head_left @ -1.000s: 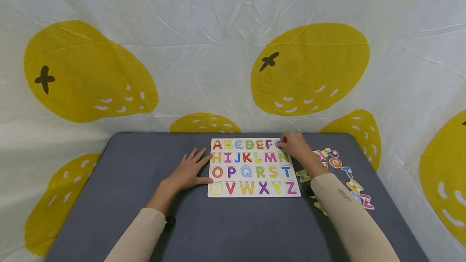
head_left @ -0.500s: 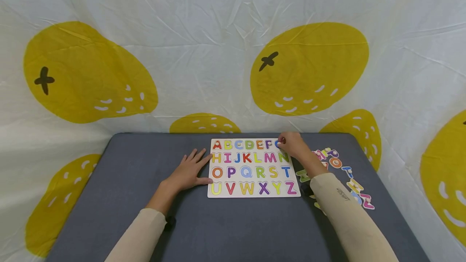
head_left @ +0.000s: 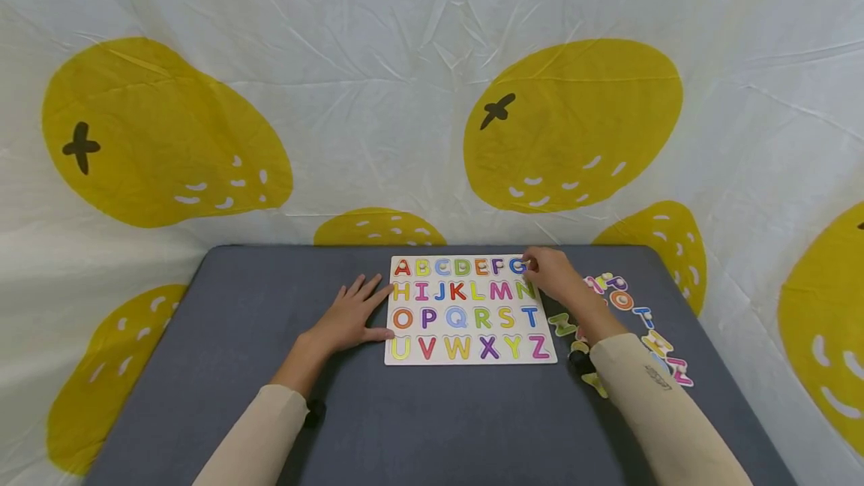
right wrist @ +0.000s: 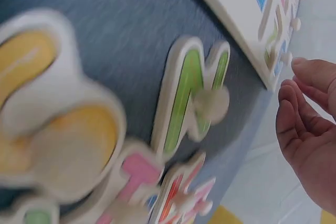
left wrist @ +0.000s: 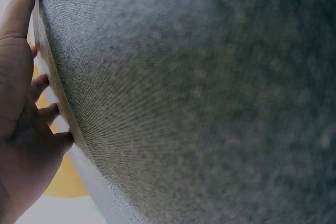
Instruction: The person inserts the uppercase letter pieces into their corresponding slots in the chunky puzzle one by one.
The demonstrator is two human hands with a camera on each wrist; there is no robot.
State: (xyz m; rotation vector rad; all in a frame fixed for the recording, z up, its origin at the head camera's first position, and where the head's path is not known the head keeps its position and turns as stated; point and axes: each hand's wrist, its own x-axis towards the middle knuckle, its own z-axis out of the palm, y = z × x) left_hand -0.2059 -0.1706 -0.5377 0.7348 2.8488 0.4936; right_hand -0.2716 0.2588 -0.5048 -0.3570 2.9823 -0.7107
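A white alphabet puzzle board [head_left: 442, 333] lies on the table, with knobbed letter pieces along its top row and coloured letter recesses below. My left hand [head_left: 340, 321] rests at the board's left edge with fingers spread, thumb near the U; the left wrist view shows its fingers [left wrist: 50, 114] along the edge. At the top right corner, the blue G piece [head_left: 517, 267] sits in its slot. My right hand [head_left: 555, 280] is just right of it, thumb and fingers loosely bent and holding nothing. In the right wrist view, the fingertips are beside a knob [right wrist: 286, 59].
Loose knobbed letter pieces lie right of the board, including a green N [head_left: 562, 324], an orange O [head_left: 621, 301], a blue T [head_left: 643, 316] and a pink Z [head_left: 679, 371]. My right forearm covers some. A patterned curtain [head_left: 405, 148] hangs behind the dark table [head_left: 432, 426].
My right hand has drawn slightly right off the G piece, uncovering it, and its fingers have let go. The right forearm has shifted right. My left hand stays put.
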